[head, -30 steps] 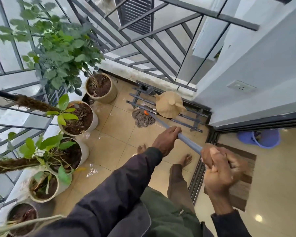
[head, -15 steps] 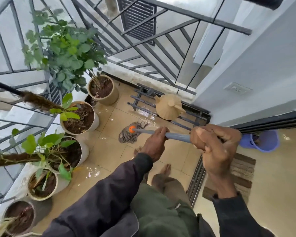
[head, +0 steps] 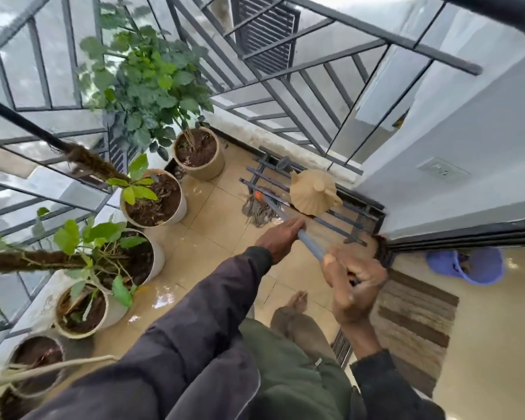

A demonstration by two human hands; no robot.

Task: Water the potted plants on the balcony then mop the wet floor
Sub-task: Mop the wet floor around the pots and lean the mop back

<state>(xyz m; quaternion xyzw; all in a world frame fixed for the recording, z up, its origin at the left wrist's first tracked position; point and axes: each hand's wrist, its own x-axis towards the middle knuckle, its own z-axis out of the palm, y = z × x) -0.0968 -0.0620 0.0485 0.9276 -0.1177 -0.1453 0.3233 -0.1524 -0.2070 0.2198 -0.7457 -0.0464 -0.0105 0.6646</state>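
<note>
Nearest, the right hand (head: 353, 283) curls tight round the upper end of the mop handle (head: 311, 242); further along, the left hand (head: 281, 237) closes on it too. The mop head (head: 258, 209) lies on wet tiles (head: 164, 298) at the far end, right of the potted plants (head: 152, 201)

railing (head: 449, 58) is enclosing the balcony in dark metal | tiled floor (head: 212, 234) is glistening wet | grey wall (head: 482, 122) is carrying 1 socket (head: 443, 172) | striped mat (head: 415, 325) is lying inside the doorway
</note>
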